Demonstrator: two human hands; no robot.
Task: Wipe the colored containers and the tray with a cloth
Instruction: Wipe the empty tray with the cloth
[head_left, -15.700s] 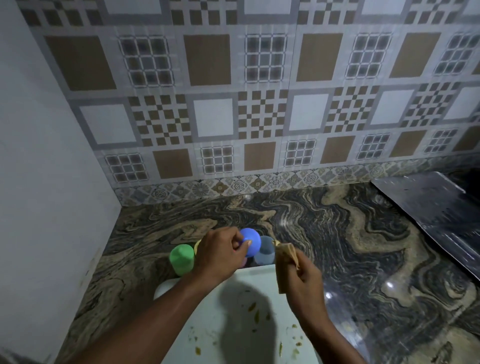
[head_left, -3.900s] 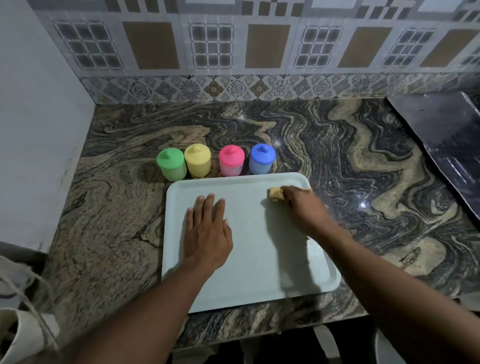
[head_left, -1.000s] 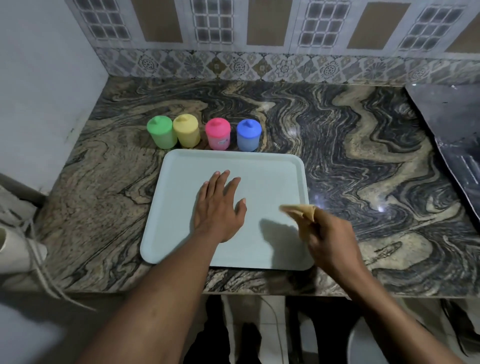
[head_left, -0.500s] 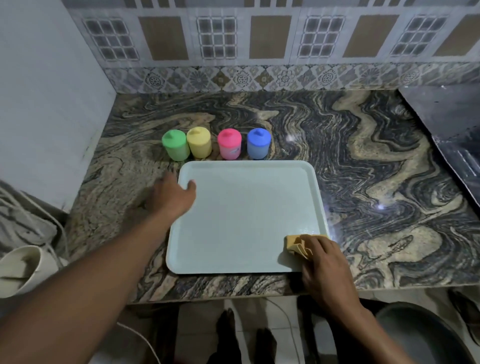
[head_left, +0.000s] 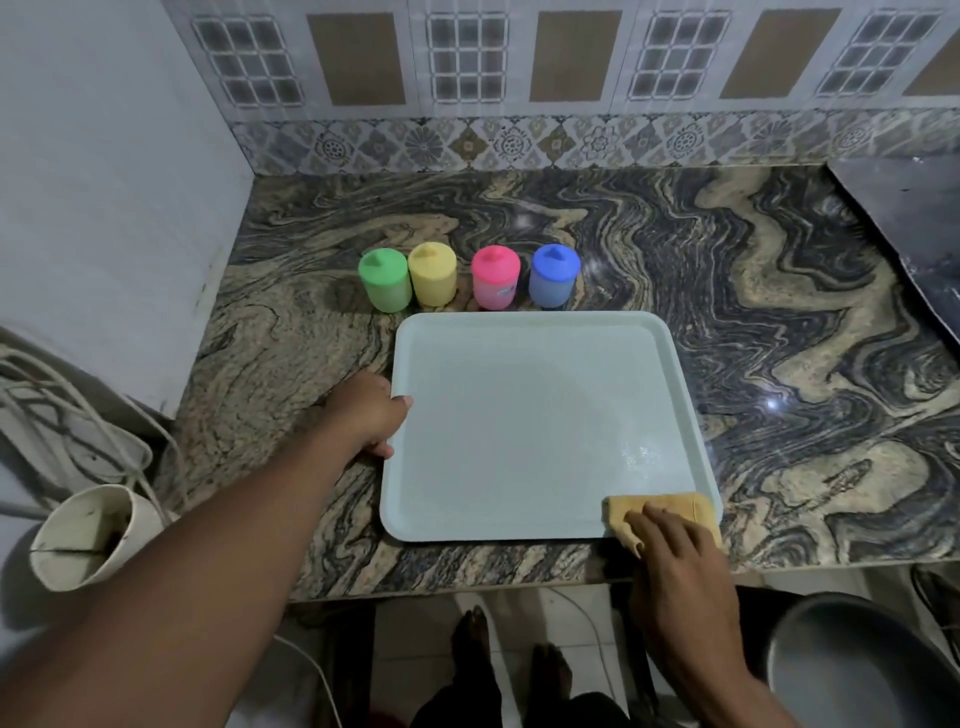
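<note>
A pale blue tray (head_left: 530, 415) lies flat near the front edge of the marble counter (head_left: 779, 322). Behind it stand a green container (head_left: 384, 280), a yellow container (head_left: 432, 274), a pink container (head_left: 495, 278) and a blue container (head_left: 554, 276) in a row. My left hand (head_left: 370, 413) grips the tray's left rim, thumb on top. My right hand (head_left: 670, 545) presses a folded yellow cloth (head_left: 660, 509) onto the tray's near right corner, fingers flat on it.
A white wall (head_left: 104, 182) closes off the left, a tiled wall (head_left: 519, 78) the back. A dark metal sheet (head_left: 914, 218) lies at the far right. Below the counter edge are a beige jug (head_left: 88, 540) with cords at left and a grey basin (head_left: 862, 665) at right.
My left hand left the middle of the tray and took hold of its left rim. My right hand brought the cloth down onto the tray's near right corner and laid it flat.
</note>
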